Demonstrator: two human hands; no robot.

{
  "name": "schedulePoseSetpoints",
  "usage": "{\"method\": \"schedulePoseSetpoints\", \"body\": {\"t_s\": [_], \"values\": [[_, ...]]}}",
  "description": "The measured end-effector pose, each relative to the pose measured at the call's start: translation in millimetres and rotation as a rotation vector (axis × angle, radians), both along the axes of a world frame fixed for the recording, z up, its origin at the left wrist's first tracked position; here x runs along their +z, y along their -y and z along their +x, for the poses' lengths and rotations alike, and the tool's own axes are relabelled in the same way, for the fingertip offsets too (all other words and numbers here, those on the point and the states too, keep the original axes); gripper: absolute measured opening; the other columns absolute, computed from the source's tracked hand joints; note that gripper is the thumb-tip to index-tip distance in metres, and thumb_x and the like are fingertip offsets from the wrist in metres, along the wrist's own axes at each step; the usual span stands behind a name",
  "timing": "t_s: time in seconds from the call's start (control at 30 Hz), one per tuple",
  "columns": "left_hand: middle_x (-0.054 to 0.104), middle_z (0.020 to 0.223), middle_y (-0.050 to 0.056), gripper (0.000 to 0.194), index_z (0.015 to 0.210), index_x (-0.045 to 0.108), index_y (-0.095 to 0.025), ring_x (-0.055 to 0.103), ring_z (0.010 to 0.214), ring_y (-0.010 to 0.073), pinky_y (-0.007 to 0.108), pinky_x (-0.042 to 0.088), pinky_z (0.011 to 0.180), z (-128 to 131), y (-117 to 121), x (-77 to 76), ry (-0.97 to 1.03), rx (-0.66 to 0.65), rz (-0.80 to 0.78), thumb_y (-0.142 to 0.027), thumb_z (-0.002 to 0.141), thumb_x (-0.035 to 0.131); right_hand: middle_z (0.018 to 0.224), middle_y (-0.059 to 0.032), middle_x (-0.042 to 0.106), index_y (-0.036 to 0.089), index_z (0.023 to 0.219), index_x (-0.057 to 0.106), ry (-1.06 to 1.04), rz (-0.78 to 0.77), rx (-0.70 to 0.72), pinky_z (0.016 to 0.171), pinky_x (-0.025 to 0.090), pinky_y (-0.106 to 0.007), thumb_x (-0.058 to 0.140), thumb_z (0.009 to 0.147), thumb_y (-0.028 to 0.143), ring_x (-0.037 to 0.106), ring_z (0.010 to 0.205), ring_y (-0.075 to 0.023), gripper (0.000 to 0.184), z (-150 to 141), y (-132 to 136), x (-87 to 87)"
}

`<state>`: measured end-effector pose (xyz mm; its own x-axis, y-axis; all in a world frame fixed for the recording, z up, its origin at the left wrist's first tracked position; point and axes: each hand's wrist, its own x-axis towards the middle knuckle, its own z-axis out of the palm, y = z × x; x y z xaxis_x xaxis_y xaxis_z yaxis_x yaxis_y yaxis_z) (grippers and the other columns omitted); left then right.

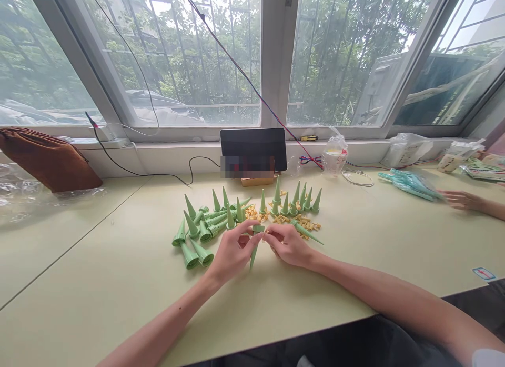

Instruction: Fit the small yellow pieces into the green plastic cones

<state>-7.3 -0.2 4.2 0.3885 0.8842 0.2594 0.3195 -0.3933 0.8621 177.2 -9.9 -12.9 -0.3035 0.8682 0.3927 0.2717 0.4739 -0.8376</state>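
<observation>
My left hand (232,252) is closed around a green plastic plant watering spike (253,257), its pointed end hanging down and its wide collar up. Fingers of my right hand (290,246) are pinched together right beside that collar; whatever they hold is too small to make out. Just beyond my hands lie loose small yellow plastic pieces (311,226), in a scattered heap. Several more green spikes (277,190) stand upright around the heap. Others lie on their sides at the left, including a spike (204,254) with its hollow end facing me.
A dark tablet (252,143) leans on the window ledge behind the heap. To the left rests a brown drawstring bag (51,161). At the right, another person's hand (463,200) reaches toward a teal plastic packet (410,184). A bagged cup (335,154) and cables sit near the ledge.
</observation>
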Motion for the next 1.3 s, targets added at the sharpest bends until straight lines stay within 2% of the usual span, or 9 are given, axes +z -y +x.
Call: {"method": "schedulePoseSetpoints", "body": {"t_s": [0.13,0.3,0.67,1.03,1.3], "values": [[0.053,0.079,-0.001,0.031,0.110,0.061,-0.022,0.051,0.049,0.0083,0.022,0.045,0.046,-1,0,-1.0,-0.001,0.003,-0.001,-0.044,0.088,0.058,0.048,0.0059,0.045,0.019,0.069,0.047,-0.080,-0.123,0.055,0.042,0.034,-0.022,0.051,0.095,0.041,0.042,0.039,-0.0085,0.034,0,1,-0.1],[0.053,0.078,-0.001,0.031,0.111,0.061,-0.022,0.051,0.049,0.0083,0.021,0.045,0.046,0,0,0.3,0.009,0.010,-0.009,-0.044,0.088,0.058,0.049,0.0065,0.047,0.018,0.074,0.053,-0.150,-0.203,0.100,0.041,0.039,-0.021,0.053,0.094,0.044,0.045,0.037,-0.0080,0.034,1,-1,-1.4],[0.055,0.076,-0.001,0.033,0.113,0.060,-0.022,0.053,0.052,0.0098,0.021,0.046,0.046,1,1,3.1,0.025,0.000,-0.034,-0.044,0.089,0.059,0.049,0.0086,0.043,0.016,0.075,0.057,-0.281,-0.397,0.182,0.036,0.036,-0.019,0.062,0.088,0.050,0.043,0.036,-0.0061,0.036,3,-1,4.6],[0.051,0.074,-0.002,0.030,0.108,0.060,-0.021,0.054,0.053,0.0102,0.021,0.046,0.046,1,3,2.1,0.038,0.018,-0.036,-0.042,0.087,0.060,0.047,0.0082,0.044,0.018,0.077,0.057,-0.275,-0.368,0.163,0.038,0.037,-0.020,0.061,0.088,0.051,0.043,0.036,-0.0075,0.035,1,-3,-3.8],[0.050,0.069,-0.003,0.029,0.104,0.059,-0.020,0.052,0.049,0.0096,0.022,0.046,0.046,3,3,5.4,0.066,0.008,-0.067,-0.041,0.084,0.064,0.048,0.0069,0.047,0.019,0.075,0.054,-0.227,-0.263,0.116,0.039,0.037,-0.020,0.058,0.091,0.048,0.043,0.037,-0.0077,0.034,0,-1,-6.8]]}}
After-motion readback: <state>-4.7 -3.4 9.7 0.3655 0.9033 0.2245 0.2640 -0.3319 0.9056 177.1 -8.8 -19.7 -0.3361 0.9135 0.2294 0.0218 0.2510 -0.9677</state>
